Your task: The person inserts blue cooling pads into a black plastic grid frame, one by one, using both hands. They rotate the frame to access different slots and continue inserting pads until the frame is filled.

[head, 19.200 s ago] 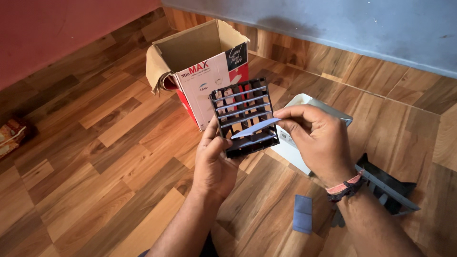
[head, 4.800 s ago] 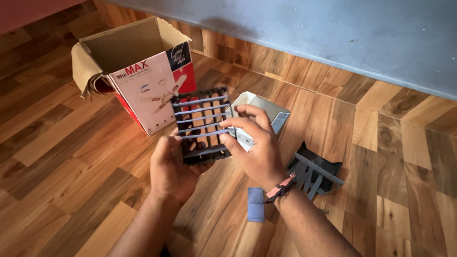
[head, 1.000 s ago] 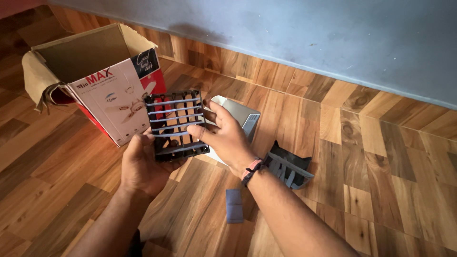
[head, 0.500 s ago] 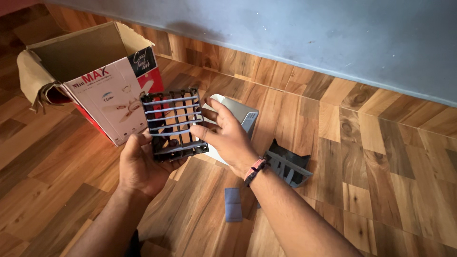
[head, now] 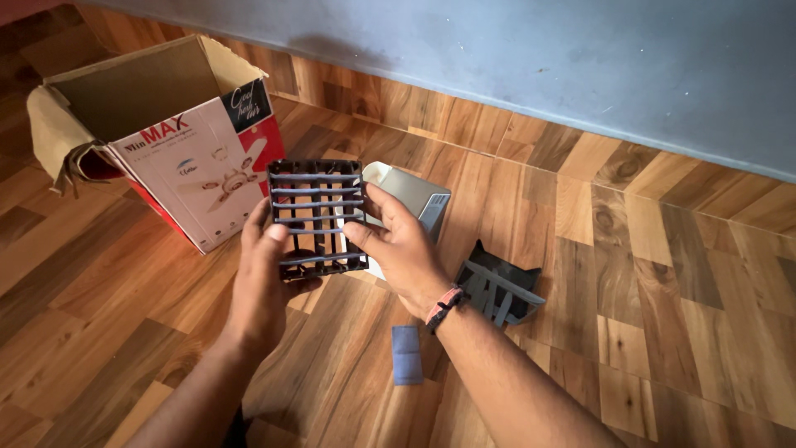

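Both hands hold a black square plastic grille (head: pixel 317 217) with grey-blue slats across it, above the wooden floor. My left hand (head: pixel 264 286) grips its left and lower edge, thumb on the front. My right hand (head: pixel 398 245) holds its right edge, fingers touching the slats; a red and black band sits on that wrist. Behind the grille lies a white and grey box-shaped housing (head: pixel 410 197), partly hidden by my right hand.
An open cardboard box (head: pixel 157 133) with a white and red printed side stands at the left. A second dark grille part (head: pixel 500 288) lies right of my forearm. One loose grey-blue slat (head: pixel 406 354) rests on the floor. A blue wall (head: pixel 539 58) runs along the back.
The view has shifted slightly; the grille sits a little lower and nearer. Both hands keep their hold on it, the right fingers shifting along the slats.
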